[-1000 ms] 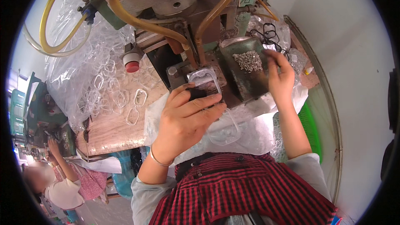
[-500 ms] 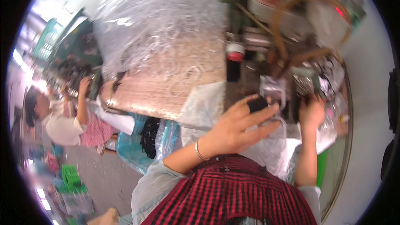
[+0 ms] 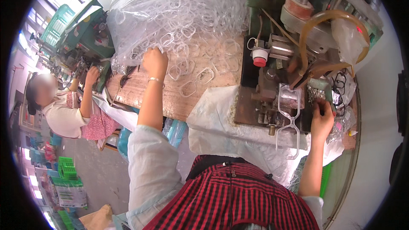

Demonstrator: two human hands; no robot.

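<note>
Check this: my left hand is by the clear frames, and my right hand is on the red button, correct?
No, the right hand is at the tray of silvery pieces, not on the red button; the head view shows it. The left hand is by the clear frames.

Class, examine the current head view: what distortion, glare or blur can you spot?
Head view: edges bow toward the black fisheye rim near the right wall; light at far left washes out white; glare streaks the clear plastic bag; left hand and right hand show no strong blur.
</note>
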